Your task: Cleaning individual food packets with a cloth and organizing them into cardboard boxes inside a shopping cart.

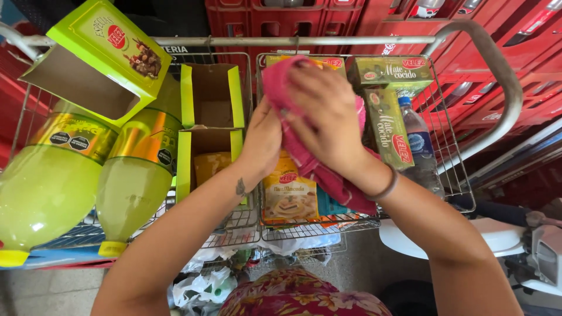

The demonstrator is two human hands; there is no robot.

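Both my hands are over a wire shopping cart (503,76). My right hand (328,111) presses a pink cloth (316,167) against something held between the hands. My left hand (262,140) cups that thing from the left; the thing itself is hidden by the cloth and fingers. Just below the hands stands a yellow food packet (288,193) in the cart's basket section.
Two big bottles of yellow-green drink (52,181) (137,175) lie at the left. Open lime-green cartons (211,96) (99,55) stand beside them. Green tea boxes (389,126) and a small water bottle (418,143) fill the right. Red crates (328,17) stack behind.
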